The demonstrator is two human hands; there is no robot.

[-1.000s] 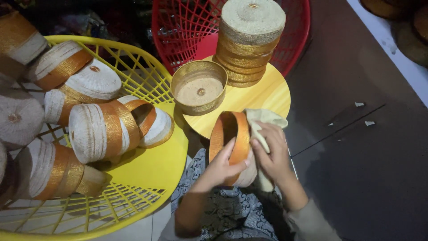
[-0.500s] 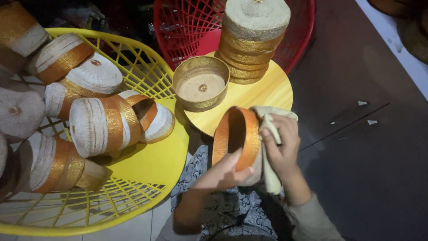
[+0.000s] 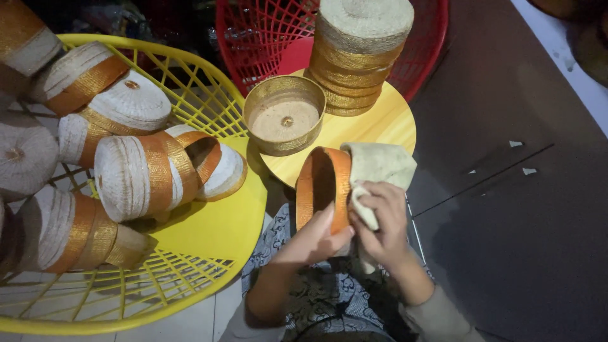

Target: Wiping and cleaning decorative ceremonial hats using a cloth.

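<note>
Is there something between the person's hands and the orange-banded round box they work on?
Nothing visible. The left hand rests directly on the orange-banded round box, and the right hand presses a beige cloth against its side.

No packages, labels, signs or screens show here (only woven containers).

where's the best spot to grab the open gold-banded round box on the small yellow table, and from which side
Probably by its rim, from above. The open round box stands upright, mouth up, so the thin gold-banded wall is free for fingers to pinch, one inside and one outside. The near-left edge looks easiest: the stack of lidded boxes crowds its far-right side, and the knob on the inside floor is too small to hold.
</note>
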